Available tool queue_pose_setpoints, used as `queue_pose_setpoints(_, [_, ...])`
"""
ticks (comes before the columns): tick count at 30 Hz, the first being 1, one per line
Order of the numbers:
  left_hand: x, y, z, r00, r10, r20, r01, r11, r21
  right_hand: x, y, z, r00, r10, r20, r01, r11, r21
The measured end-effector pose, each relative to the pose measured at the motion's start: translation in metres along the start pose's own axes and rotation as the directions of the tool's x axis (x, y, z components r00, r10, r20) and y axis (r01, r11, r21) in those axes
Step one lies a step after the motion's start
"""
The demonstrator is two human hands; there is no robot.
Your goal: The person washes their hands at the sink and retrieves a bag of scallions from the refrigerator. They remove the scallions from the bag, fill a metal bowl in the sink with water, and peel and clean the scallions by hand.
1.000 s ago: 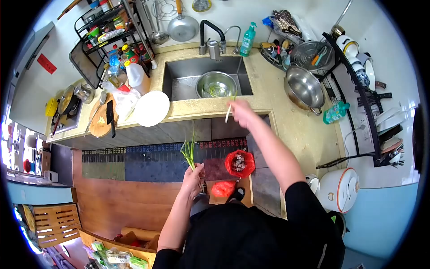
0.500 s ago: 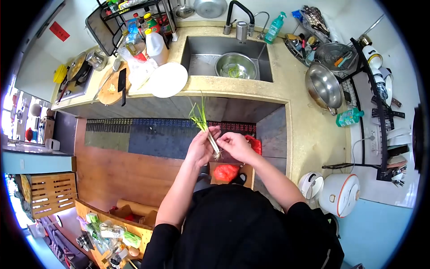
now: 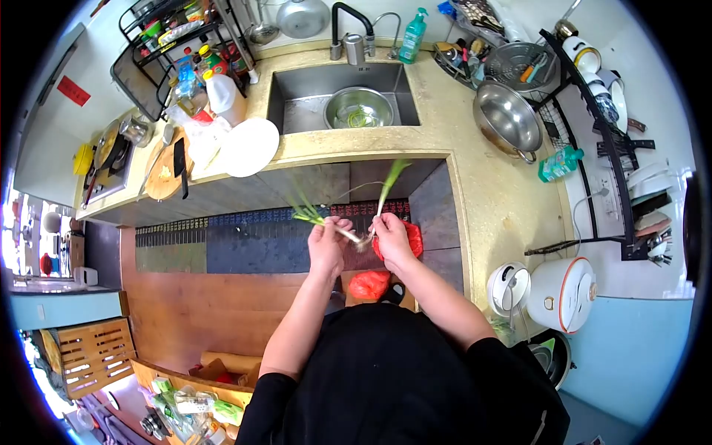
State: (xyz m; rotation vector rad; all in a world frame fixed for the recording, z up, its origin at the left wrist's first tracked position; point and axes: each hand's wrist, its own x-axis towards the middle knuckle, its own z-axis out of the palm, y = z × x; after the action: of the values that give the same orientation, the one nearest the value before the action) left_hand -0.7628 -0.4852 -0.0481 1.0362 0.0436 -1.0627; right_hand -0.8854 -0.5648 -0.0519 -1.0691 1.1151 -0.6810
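Note:
My left hand (image 3: 328,245) is closed round some spring onions (image 3: 308,215), their green leaves to the upper left and white root ends pointing right. In my right hand (image 3: 393,241) a separate spring onion (image 3: 386,187) is pinched, its leaves pointing up toward the counter. The roots of both meet or nearly meet between my hands; I cannot tell if they touch. A red plastic bag (image 3: 368,285) lies below on the floor side, and another red bag (image 3: 413,241) is partly behind my right hand.
Ahead, a metal bowl (image 3: 360,92) with green pieces in it sits in the sink (image 3: 297,111). A white plate (image 3: 250,148), a cleaver (image 3: 179,165) and a cutting board (image 3: 159,182) are on the counter's left. A steel colander (image 3: 508,119) stands to the right.
My hands have moved apart. One spring onion has come away from the bunch into my right hand, while the left hand's bunch has tilted to the left. The view has shifted slightly.

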Motion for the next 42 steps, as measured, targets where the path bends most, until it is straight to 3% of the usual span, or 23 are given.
queue_pose_setpoints(4, [0.011, -0.002, -0.028, 0.970, 0.043, -0.239, -0.085, 0.982, -0.166, 0.011, 0.002, -0.026, 0.995, -0.023, -0.097, 0.034, 0.994, 0.107])
queue_pose_setpoints(7, [0.022, 0.003, -0.057, 0.922, 0.159, -0.354, -0.203, 0.975, -0.091, 0.010, -0.002, -0.044, 0.986, -0.151, -0.070, 0.147, 0.988, -0.049])
queue_pose_setpoints(9, [0.015, 0.019, -0.049, 0.927, 0.182, -0.329, -0.197, 0.980, -0.014, 0.007, -0.001, -0.058, 0.981, -0.194, 0.000, 0.193, 0.975, -0.109])
queue_pose_setpoints(13, [0.002, 0.044, -0.007, 0.989, 0.122, -0.078, -0.114, 0.989, 0.097, 0.001, 0.008, -0.074, 0.959, -0.245, 0.142, 0.273, 0.934, -0.231])
queue_pose_setpoints(14, [-0.002, 0.049, 0.005, 0.993, 0.115, -0.017, -0.109, 0.969, 0.220, -0.003, 0.006, -0.075, 0.956, -0.236, 0.177, 0.276, 0.925, -0.259])
queue_pose_setpoints(16, [-0.005, 0.051, 0.027, 0.986, 0.143, 0.082, -0.164, 0.884, 0.438, -0.006, 0.008, -0.077, 0.957, -0.181, 0.227, 0.244, 0.925, -0.291])
queue_pose_setpoints(17, [-0.007, 0.051, 0.039, 0.976, 0.179, 0.127, -0.219, 0.820, 0.529, -0.008, 0.005, -0.078, 0.943, -0.224, 0.248, 0.300, 0.893, -0.336])
queue_pose_setpoints(21, [-0.005, 0.051, 0.054, 0.967, 0.056, 0.250, -0.224, 0.660, 0.717, -0.022, -0.020, -0.076, 0.892, -0.311, 0.327, 0.435, 0.786, -0.439])
queue_pose_setpoints(25, [0.001, 0.040, 0.048, 0.977, -0.001, 0.211, -0.144, 0.729, 0.669, -0.027, -0.037, -0.079, 0.844, -0.336, 0.418, 0.526, 0.667, -0.528])
queue_pose_setpoints(28, [-0.003, 0.036, 0.051, 0.985, -0.023, 0.171, -0.094, 0.761, 0.642, -0.035, -0.060, -0.062, 0.679, -0.629, 0.378, 0.709, 0.429, -0.560])
queue_pose_setpoints(32, [-0.012, 0.038, 0.060, 0.984, -0.118, 0.134, 0.015, 0.802, 0.598, -0.027, -0.054, -0.041, 0.631, -0.679, 0.374, 0.745, 0.399, -0.534])
queue_pose_setpoints(35, [-0.008, 0.034, 0.053, 0.980, -0.133, 0.145, 0.029, 0.827, 0.562, -0.021, -0.039, -0.036, 0.747, -0.608, 0.269, 0.658, 0.620, -0.427])
queue_pose_setpoints(38, [-0.006, 0.033, 0.048, 0.981, -0.163, 0.104, 0.095, 0.874, 0.476, -0.011, -0.016, -0.033, 0.860, -0.497, 0.118, 0.508, 0.856, -0.096])
queue_pose_setpoints(42, [0.001, 0.039, 0.035, 0.991, -0.130, 0.015, 0.116, 0.923, 0.366, -0.010, -0.008, -0.042, 0.962, -0.272, -0.016, 0.271, 0.962, -0.047])
